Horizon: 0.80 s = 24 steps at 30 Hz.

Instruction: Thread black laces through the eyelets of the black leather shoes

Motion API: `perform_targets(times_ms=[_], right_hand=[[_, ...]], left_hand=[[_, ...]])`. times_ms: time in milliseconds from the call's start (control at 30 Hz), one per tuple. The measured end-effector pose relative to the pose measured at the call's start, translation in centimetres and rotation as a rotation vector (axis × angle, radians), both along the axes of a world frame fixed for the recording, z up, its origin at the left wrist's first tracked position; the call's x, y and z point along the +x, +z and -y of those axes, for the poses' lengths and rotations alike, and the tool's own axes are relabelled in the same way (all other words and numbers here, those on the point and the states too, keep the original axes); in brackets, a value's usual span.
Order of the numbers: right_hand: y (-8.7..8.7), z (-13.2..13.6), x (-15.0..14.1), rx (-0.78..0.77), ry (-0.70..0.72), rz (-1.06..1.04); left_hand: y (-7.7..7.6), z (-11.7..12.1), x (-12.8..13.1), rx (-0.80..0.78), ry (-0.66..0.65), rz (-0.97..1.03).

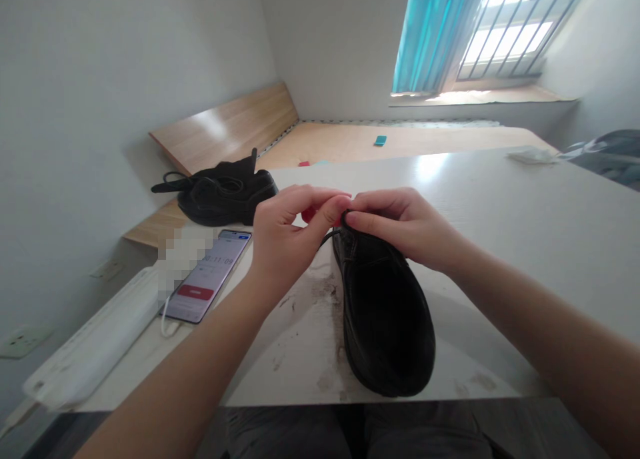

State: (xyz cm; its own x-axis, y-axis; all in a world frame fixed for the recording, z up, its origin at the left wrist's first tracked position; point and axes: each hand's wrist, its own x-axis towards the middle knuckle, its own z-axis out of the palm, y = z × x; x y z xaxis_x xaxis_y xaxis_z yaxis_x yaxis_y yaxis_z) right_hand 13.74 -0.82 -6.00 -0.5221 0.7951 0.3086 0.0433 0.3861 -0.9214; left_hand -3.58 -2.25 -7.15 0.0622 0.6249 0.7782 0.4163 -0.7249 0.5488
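A black shoe (389, 312) stands on the white table, heel toward me and its dark opening facing up. At its front end both hands meet. My left hand (295, 226) is closed in a pinch around a black shoelace (329, 236), of which a short stretch shows below the thumb. My right hand (400, 219) is closed at the shoe's lacing flap, thumb on the near side, its fingertips touching those of the left. The hands cover the toe and most of the lacing. Another black shoe (225, 191) rests farther left, its tongue raised and its lace loose.
A phone (207, 279) showing a timer lies left of my left forearm, beside a white power strip (115, 332) with a cable. Dark smudges mark the white table (480, 266). Behind it is a wooden bed board (345, 139) with a small teal object (381, 140).
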Motion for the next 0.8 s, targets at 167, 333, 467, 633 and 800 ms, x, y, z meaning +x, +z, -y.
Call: perform_targets(times_ms=[167,333,467,633,800], right_hand=[[0.0,0.1,0.0,0.039,0.02,0.026],[0.0,-0.1,0.2,0.077,0.084,0.053],[0.1,-0.2,0.4,0.197,0.093,0.106],[0.2,0.0,0.4,0.106,0.147,0.037],[0.5,0.1,0.6,-0.146,0.168,-0.252]], left_hand=[[0.1,0.2,0.1,0.051,-0.008,-0.076],[0.2,0.3,0.1,0.03,-0.013,-0.059],[0.4,0.3,0.2,0.022,-0.06,-0.043],[0.9,0.3,0.2,-0.019,-0.167,0.002],[1.3,-0.5,-0.5,-0.372,-0.088,0.15]])
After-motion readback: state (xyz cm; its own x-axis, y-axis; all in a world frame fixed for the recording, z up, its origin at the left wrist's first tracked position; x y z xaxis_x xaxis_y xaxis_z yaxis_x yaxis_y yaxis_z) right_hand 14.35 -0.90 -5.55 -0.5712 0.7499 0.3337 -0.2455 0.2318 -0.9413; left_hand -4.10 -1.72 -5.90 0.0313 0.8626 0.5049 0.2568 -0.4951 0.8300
